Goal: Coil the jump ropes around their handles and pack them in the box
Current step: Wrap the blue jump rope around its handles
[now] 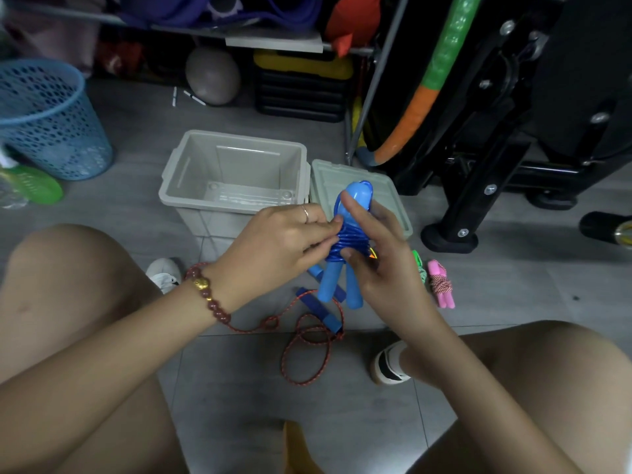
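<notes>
I hold a light blue jump rope upright above the floor, its two handles side by side with blue cord coiled round their middle. My right hand grips the handles from the right. My left hand pinches the cord at the coil's left side. Behind stands the open grey box, nothing visible inside, with its lid lying to its right. A loose red braided rope with dark blue handles lies on the floor below my hands. A coiled pink rope and a green one lie to the right.
A blue mesh basket stands at the left, a green object beside it. Black exercise equipment fills the right rear. A shelf with a grey ball and a black-yellow case lies behind. My knees and shoes flank the grey tiled floor.
</notes>
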`<state>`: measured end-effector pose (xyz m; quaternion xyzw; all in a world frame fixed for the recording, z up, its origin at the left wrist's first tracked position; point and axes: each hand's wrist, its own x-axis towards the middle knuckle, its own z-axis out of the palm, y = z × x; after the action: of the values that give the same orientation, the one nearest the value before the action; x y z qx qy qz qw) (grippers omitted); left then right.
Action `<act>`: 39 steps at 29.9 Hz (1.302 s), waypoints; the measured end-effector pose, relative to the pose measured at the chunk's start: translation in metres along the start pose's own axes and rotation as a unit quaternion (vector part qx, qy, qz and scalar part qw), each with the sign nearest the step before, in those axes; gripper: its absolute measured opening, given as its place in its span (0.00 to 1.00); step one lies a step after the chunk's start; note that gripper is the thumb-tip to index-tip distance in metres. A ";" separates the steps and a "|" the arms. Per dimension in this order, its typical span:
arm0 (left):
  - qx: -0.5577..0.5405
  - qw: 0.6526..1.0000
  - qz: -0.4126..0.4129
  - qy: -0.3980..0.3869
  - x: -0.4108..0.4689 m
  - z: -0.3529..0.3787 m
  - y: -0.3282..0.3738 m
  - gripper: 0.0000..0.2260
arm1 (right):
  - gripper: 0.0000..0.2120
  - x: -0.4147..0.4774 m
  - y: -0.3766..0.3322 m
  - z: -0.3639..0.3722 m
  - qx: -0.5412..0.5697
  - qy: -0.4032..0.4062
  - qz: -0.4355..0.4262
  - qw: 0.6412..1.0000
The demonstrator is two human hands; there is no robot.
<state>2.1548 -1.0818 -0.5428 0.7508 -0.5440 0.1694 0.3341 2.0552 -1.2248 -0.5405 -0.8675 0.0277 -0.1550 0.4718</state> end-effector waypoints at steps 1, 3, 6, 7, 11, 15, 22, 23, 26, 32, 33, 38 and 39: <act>0.034 0.999 0.018 0.002 0.000 0.001 0.000 0.08 | 0.33 0.001 0.000 -0.001 0.000 0.002 0.002 1.000; 0.087 0.995 0.043 0.009 0.001 0.002 -0.001 0.07 | 0.32 0.002 0.000 -0.002 -0.001 0.004 0.008 1.000; 0.115 0.992 0.060 0.010 -0.001 0.006 -0.002 0.07 | 0.32 0.001 0.001 -0.001 -0.010 0.014 0.009 1.000; 0.117 0.991 0.064 0.009 -0.001 0.007 -0.003 0.08 | 0.33 0.001 0.001 0.000 -0.011 0.018 0.010 1.000; 0.104 0.993 0.046 0.006 0.002 0.009 -0.002 0.08 | 0.34 0.000 0.003 0.001 0.003 0.027 0.021 0.999; 0.068 0.998 0.002 -0.005 0.000 0.012 0.001 0.08 | 0.33 0.000 0.007 -0.001 0.023 0.025 0.054 0.998; 0.086 0.994 -0.066 -0.017 -0.001 0.014 0.005 0.11 | 0.26 0.002 0.008 0.007 -0.004 0.026 0.055 0.998; 0.082 0.994 -0.066 -0.004 -0.001 0.013 0.004 0.10 | 0.24 0.003 0.006 0.008 0.007 0.029 0.051 0.998; 0.071 0.995 -0.068 0.026 0.001 0.011 0.001 0.09 | 0.19 0.005 0.001 0.007 0.035 0.041 0.041 0.998; 0.077 0.996 -0.044 0.008 0.006 0.009 -0.001 0.08 | 0.18 0.006 0.000 0.004 0.062 0.038 0.055 0.996; 0.076 0.996 -0.040 0.008 0.006 0.008 -0.001 0.07 | 0.19 0.006 0.000 0.004 0.071 0.040 0.052 0.995; 0.069 0.997 -0.039 0.003 0.006 0.006 -0.002 0.07 | 0.12 0.007 0.004 0.007 0.100 0.045 0.053 0.993; 0.072 0.997 -0.036 0.001 0.005 0.006 -0.003 0.08 | 0.10 0.007 0.005 0.008 0.112 0.046 0.056 0.991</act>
<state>2.1584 -1.0890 -0.5451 0.7920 -0.5026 0.1961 0.2858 2.0649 -1.2228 -0.5466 -0.7981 0.0806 -0.1704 0.5722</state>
